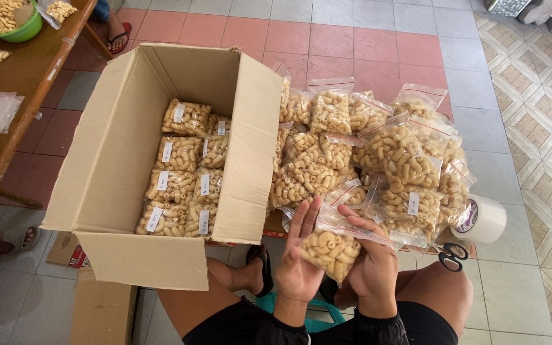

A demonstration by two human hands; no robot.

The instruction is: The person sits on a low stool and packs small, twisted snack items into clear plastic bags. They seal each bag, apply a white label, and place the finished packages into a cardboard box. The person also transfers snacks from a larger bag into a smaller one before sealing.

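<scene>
A clear zip bag of pale curled snacks (331,250) rests between both hands just above my knees. My left hand (298,262) is under its left side with fingers spread upward. My right hand (370,265) grips its right side and top edge. Ahead on the left stands an open cardboard box (107,156) with labelled snack bags (183,169) lined in rows inside. To the right of the box lies a heap of the same filled bags (378,156).
A roll of white tape (480,220) and black-handled scissors (450,255) lie right of the heap. A wooden table (14,96) at left holds a green bowl (17,25) of snacks and empty bags. Another person's sandalled foot (117,35) is at the top. Tiled floor surrounds.
</scene>
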